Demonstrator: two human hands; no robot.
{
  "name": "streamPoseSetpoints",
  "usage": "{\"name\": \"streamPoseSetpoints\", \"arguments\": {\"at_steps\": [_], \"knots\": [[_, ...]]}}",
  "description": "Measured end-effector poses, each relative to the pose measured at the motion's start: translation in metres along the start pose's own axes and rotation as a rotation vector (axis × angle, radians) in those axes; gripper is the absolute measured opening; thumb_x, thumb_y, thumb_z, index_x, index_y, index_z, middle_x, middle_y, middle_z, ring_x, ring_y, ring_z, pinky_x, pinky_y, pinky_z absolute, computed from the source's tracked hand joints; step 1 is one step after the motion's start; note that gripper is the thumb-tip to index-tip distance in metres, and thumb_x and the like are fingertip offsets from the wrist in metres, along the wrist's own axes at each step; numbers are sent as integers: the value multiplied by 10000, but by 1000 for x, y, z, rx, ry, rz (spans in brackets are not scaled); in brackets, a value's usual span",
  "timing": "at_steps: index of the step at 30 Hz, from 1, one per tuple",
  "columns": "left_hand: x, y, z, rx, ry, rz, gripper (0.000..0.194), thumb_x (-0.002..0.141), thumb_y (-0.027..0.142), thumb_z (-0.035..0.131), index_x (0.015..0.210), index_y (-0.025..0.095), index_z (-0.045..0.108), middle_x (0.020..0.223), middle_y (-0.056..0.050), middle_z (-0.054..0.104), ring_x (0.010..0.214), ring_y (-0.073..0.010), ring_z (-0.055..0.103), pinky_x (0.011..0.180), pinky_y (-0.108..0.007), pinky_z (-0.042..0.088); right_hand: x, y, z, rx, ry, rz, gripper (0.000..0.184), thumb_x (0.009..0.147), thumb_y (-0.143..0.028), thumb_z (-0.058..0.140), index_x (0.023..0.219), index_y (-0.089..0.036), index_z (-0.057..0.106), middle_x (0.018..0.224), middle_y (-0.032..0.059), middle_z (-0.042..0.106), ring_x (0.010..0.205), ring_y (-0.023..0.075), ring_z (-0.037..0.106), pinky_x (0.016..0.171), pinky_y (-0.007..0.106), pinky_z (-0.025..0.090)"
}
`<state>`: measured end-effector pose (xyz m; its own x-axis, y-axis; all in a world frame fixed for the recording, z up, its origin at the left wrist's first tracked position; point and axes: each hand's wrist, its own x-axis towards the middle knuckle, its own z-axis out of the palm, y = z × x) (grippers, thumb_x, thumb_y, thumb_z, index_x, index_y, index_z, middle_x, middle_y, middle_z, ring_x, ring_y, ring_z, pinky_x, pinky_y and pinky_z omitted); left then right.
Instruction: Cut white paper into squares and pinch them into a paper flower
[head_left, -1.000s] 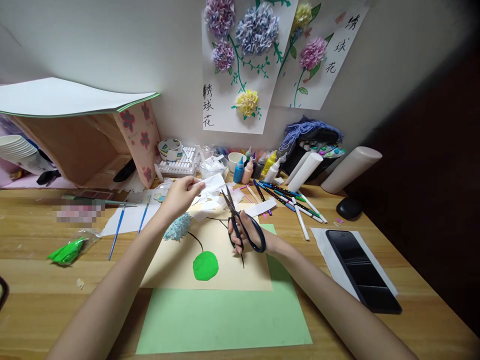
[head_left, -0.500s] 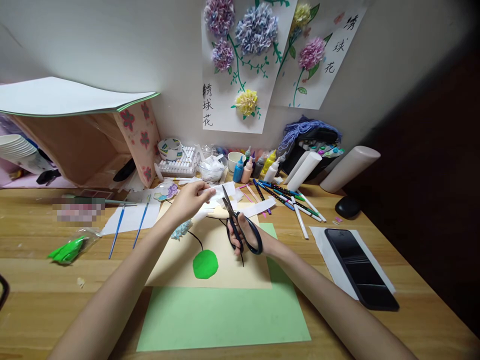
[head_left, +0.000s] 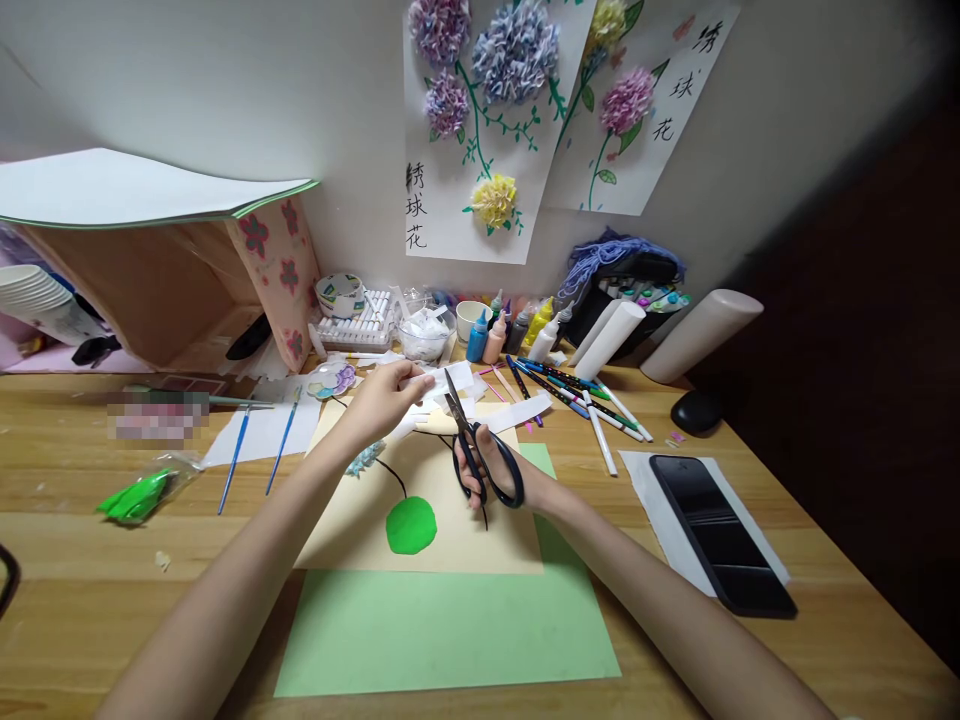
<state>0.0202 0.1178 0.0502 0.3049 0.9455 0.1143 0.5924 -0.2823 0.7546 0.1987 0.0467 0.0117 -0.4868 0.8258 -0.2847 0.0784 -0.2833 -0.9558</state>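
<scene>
My left hand [head_left: 388, 397] pinches a strip of white paper [head_left: 454, 377] between thumb and fingers, over the top of a cream sheet. In my right hand [head_left: 480, 470] are black-handled scissors [head_left: 471, 435], fingers in the loops and blades pointing up beside the strip. Whether the blades touch the paper I cannot tell. Below lies the cream sheet [head_left: 337, 545] with black drawn lines, a flat green round piece [head_left: 411, 526] and a light blue textured clump [head_left: 364, 458], partly hidden by my left arm. A larger green sheet [head_left: 450, 630] lies under it.
Several pens [head_left: 577, 395] lie scattered behind my right hand, with paint bottles [head_left: 495, 338] and a bowl of white scraps [head_left: 424, 335] at the back. A phone [head_left: 724, 535] lies at the right. Brushes [head_left: 283, 440] and a green bag [head_left: 139, 495] are at the left.
My left hand has moved right and slightly down, bringing the white paper strip closer to the scissor blades. My right hand has stayed nearly in place with the scissors.
</scene>
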Motion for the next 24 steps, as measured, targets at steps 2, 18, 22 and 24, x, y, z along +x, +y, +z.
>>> {"name": "streamPoseSetpoints", "arguments": {"at_steps": [2, 18, 22, 24], "knots": [[0, -1, 0, 1, 2, -1, 306, 809, 421, 474, 659, 164, 543, 601, -2, 570, 559, -130, 461, 531, -242, 302, 0, 1, 0, -25, 11, -13, 750, 526, -920, 279, 704, -200, 387, 439, -91, 392, 357, 75, 462, 376, 191, 431], [5, -12, -1, -149, -103, -46, 333, 768, 468, 529, 706, 143, 573, 613, -6, 536, 568, -127, 464, 548, -242, 325, 4, 18, -3, -118, 52, -101, 677, 677, -848, 230, 744, -197, 403, 444, -78, 423, 344, 72, 440, 355, 183, 421], [4, -11, -1, -179, -136, -48, 340, 749, 477, 551, 729, 141, 599, 621, -9, 532, 570, -128, 459, 532, -235, 321, 2, 9, -2, -123, 66, -84, 711, 617, -881, 240, 729, -197, 402, 430, -85, 405, 341, 75, 439, 353, 185, 412], [3, -11, -1, -192, -145, -48, 343, 743, 482, 559, 725, 142, 600, 621, -7, 527, 573, -126, 454, 525, -230, 318, 1, 7, -1, -114, 77, -82, 711, 598, -886, 268, 723, -199, 400, 429, -89, 396, 336, 75, 437, 336, 179, 397]]}}
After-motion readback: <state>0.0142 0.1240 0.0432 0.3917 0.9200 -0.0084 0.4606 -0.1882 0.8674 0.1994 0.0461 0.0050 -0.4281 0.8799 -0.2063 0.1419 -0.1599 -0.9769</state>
